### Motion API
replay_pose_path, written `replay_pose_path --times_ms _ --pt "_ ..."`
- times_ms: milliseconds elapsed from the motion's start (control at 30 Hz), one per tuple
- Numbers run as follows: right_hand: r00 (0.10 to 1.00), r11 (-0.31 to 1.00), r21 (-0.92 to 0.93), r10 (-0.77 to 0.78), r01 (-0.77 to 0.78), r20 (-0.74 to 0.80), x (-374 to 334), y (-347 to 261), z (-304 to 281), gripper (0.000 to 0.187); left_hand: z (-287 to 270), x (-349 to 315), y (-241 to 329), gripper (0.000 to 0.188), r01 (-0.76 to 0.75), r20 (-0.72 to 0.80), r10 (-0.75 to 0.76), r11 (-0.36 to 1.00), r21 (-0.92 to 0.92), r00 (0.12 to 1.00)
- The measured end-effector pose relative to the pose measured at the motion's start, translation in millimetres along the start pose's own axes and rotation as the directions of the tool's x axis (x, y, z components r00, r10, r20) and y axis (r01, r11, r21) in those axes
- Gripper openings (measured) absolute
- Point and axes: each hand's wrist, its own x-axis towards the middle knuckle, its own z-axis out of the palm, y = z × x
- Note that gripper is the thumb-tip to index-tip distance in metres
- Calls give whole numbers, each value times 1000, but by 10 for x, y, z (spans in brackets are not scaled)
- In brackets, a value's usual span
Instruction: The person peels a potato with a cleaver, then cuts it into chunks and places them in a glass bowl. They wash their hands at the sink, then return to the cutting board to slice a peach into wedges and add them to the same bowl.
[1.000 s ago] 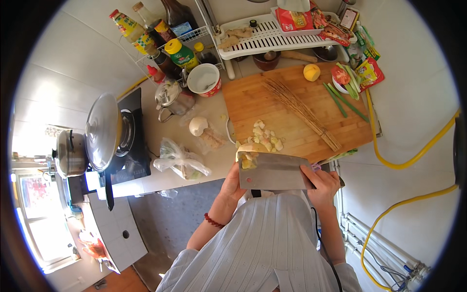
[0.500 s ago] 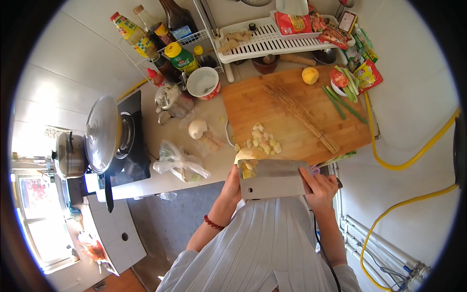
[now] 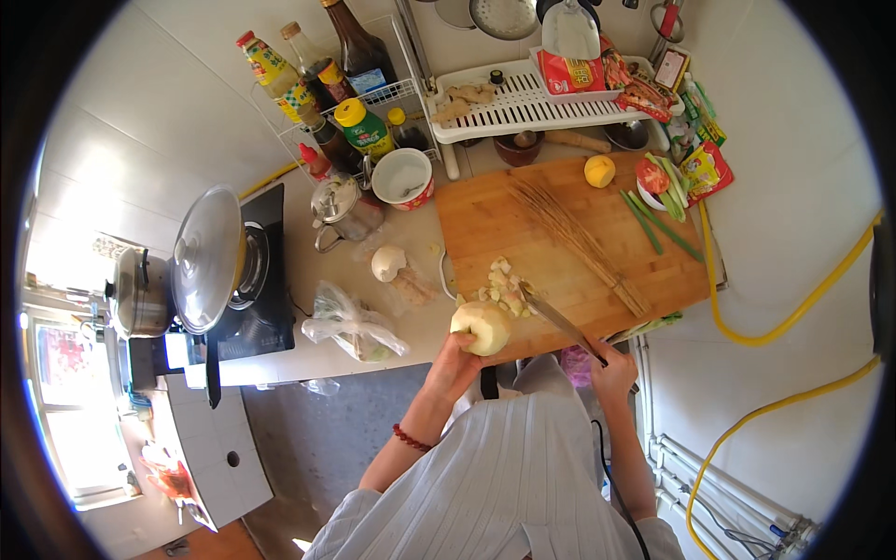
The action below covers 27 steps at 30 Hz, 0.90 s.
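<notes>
Peeled produce in the left hand, cleaver in the right

A bright window [image 3: 75, 401] stands at the far left of the white-walled kitchen, below a steel pot [image 3: 140, 297]. Next comes a pan under a clear domed lid [image 3: 203, 266], at the black stove [image 3: 257, 313]. The pale desk [image 3: 359, 294] follows, carrying a steel kettle [image 3: 347, 207] and a knotted plastic bag [image 3: 347, 325]. Farther right lies a wooden cutting board [image 3: 607, 219], with chopped pale pieces [image 3: 501, 271] near its left edge and a bundle of dry stalks [image 3: 579, 233] slanting across it. A yellow hose [image 3: 747, 341] hangs by the right wall.

The left hand [image 3: 450, 366] reaches forward from the lower edge, its fingers curled around a pale, peeled, round fruit or vegetable [image 3: 483, 322] at the board's near-left edge. The right hand [image 3: 613, 373] has its fingers closed around the handle of a cleaver [image 3: 563, 323], whose blade, seen nearly edge-on, angles forward and left to the chopped pieces; whether it touches them cannot be told.
</notes>
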Motion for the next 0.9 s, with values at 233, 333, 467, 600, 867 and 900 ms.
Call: replay_pose_path --times_ms 233,333,467,600,867,900 --pt "972 971 75 -220 226 -78 150 -472 -334 24 -9 1 -51 49 -91 -88 100 991 100 991" --pt "938 944 4 -327 330 -111 221 -677 -467 23 40 -34 -49 46 -85 -128 99 990 111 987" --pt "899 914 -64 -405 400 -164 239 -712 -459 22 -32 -18 -99 42 -142 -59 150 981 130 987" --pt "904 914 -77 -405 398 -139 225 -737 -496 21 -89 -35 -94 39 -141 -24 145 981 135 989" --pt "934 942 -63 -336 331 -124 126 -638 -410 25 36 -84 -19 36 -159 -48 170 971 177 984" --pt "934 942 -66 -334 328 -122 123 -635 -407 26 51 -89 -2 37 -168 -35 177 967 190 984"
